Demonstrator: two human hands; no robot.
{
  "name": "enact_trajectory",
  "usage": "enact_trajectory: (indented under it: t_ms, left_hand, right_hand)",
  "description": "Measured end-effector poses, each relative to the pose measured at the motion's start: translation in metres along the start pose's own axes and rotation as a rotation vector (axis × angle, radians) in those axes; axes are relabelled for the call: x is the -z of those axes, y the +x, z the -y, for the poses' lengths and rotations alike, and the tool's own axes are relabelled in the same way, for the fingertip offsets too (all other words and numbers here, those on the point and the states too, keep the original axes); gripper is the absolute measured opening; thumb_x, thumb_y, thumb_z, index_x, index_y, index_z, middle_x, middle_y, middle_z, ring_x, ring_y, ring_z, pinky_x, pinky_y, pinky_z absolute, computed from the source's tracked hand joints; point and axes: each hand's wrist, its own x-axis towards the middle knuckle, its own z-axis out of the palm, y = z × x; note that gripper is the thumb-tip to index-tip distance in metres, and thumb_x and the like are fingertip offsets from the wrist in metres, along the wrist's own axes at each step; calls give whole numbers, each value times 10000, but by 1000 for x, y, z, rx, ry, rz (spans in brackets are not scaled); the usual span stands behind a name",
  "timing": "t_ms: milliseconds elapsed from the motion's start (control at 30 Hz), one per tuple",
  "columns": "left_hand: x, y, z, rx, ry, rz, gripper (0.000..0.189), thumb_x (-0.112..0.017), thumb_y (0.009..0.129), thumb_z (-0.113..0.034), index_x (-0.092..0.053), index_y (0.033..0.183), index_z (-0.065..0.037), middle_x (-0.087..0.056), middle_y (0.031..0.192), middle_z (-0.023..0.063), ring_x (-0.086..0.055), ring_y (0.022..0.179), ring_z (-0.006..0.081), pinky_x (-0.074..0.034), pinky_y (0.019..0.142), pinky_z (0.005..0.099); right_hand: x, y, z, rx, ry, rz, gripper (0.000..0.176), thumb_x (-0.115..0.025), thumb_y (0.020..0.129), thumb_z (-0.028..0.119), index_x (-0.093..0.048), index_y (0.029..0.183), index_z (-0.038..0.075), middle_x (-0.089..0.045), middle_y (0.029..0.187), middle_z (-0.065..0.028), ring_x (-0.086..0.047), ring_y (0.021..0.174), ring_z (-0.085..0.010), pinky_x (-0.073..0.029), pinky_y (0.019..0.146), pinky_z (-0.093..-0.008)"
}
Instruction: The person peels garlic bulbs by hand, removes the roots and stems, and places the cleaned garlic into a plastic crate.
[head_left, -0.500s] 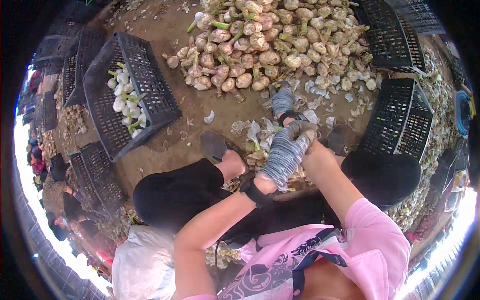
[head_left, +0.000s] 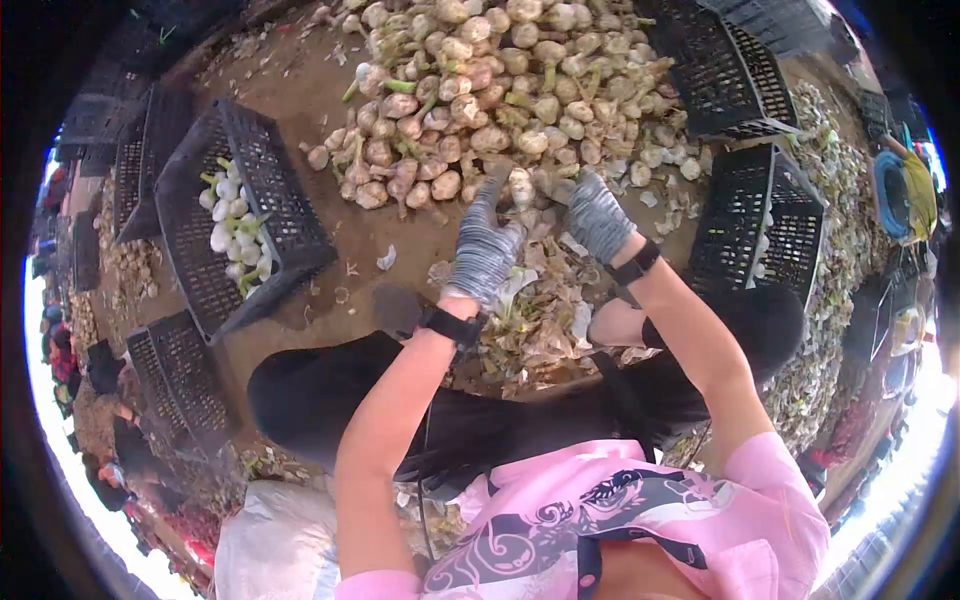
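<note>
My left hand [head_left: 487, 245], in a grey striped knit glove, reaches to the front edge of a heap of garlic [head_left: 500, 90]. Its fingers and thumb close about one garlic bulb [head_left: 521, 187], though the exact contact is blurred. To the right, my right hand [head_left: 600, 215] wears a similar glove, with its fingers stretched toward the heap beside that bulb; its fingertips are partly blurred. Black bands circle both wrists. Loose skins and stalks [head_left: 535, 330] lie below my hands, between my legs.
A tilted black crate [head_left: 290, 190] on the left holds cleaned white garlic bulbs [head_left: 236, 225]. More black crates stand at right [head_left: 735, 220] and upper right [head_left: 715, 75]. A white sack [head_left: 280, 540] lies by my left side. Other people are at the far left.
My hands have come apart; before, my left hand was wrapped round my right forearm near the wrist. Both now reach toward the heap, and the view has shifted slightly.
</note>
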Motion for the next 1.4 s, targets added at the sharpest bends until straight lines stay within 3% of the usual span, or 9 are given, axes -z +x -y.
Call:
enact_trajectory:
  t_ms: [67, 133, 200, 900, 1067, 1100, 1200, 1300, 1400]
  left_hand:
    - [-9, -6, -11, -101, -102, 73, 562, -623, 765, -45, -382, 1272, -52, -461, 1213, 91, -471, 1064, 186, -392, 905, 284]
    - [-15, -10, -12, -99, -244, 102, 552, -664, 748, -95, -415, 1237, -37, -479, 1187, 90, -477, 1056, 175, -408, 895, 301]
    - [-19, -18, -17, -96, -369, 144, 502, -657, 744, -115, -447, 1191, -28, -519, 1125, 82, -506, 1018, 174, -434, 860, 307]
    - [-17, -9, -12, 563, -333, 42, 523, -386, 836, -589, -586, 899, -110, -582, 686, -14, -537, 540, 81, -421, 444, 230]
    - [-16, -9, 6, 403, -292, -37, 321, -494, 876, -342, -556, 964, -40, -550, 725, 9, -530, 570, 107, -439, 451, 268]
    - [-7, -1, 48, -212, 338, 46, 288, -526, 865, -241, -510, 1037, -11, -563, 755, 47, -551, 603, 155, -454, 504, 283]
    - [-6, 2, 68, -399, 655, 22, 327, -530, 863, -205, -459, 1105, 3, -578, 808, 109, -573, 659, 224, -471, 586, 311]
    - [-33, -17, -4, -201, 64, -81, 395, -526, 863, -259, -432, 1139, 7, -586, 859, 182, -583, 717, 289, -470, 659, 336]
    - [-29, -16, 2, -273, 377, -41, 453, -523, 858, -329, -422, 1149, 4, -587, 856, 216, -584, 739, 309, -465, 664, 356]
  right_hand:
    - [30, -18, 67, 22, 220, 37, 330, -527, 764, 51, -573, 1087, 102, -589, 841, -102, -503, 678, -217, -411, 629, -315]
    - [53, -31, 103, 398, -551, 13, 325, -559, 758, 114, -589, 1081, 129, -576, 880, -107, -489, 680, -237, -403, 632, -345]
    - [57, -38, 110, -200, 147, 121, 271, -586, 772, 184, -615, 1034, 122, -568, 907, -105, -500, 732, -234, -410, 665, -336]
    - [43, -59, 157, -210, 357, 116, 294, -589, 790, 100, -537, 1060, -2, -605, 864, -75, -537, 758, -112, -453, 684, -255]
    - [29, -57, 158, -329, 562, 5, 267, -618, 788, 111, -526, 1014, 0, -588, 875, -33, -533, 755, -90, -447, 687, -245]
    - [24, -57, 152, -306, 674, -23, 272, -635, 776, 107, -518, 1002, 10, -586, 865, -33, -530, 748, -86, -451, 677, -252]
    - [24, -54, 142, -329, 479, -105, 268, -637, 767, 81, -514, 993, 7, -586, 853, -28, -531, 748, -87, -456, 674, -257]
    - [23, -55, 142, -264, 451, -198, 272, -636, 758, 64, -517, 996, 10, -583, 841, -28, -520, 731, -82, -464, 634, -252]
    - [26, -54, 150, -266, 539, -193, 259, -633, 755, 69, -544, 989, 5, -589, 834, -31, -505, 704, -78, -455, 596, -249]
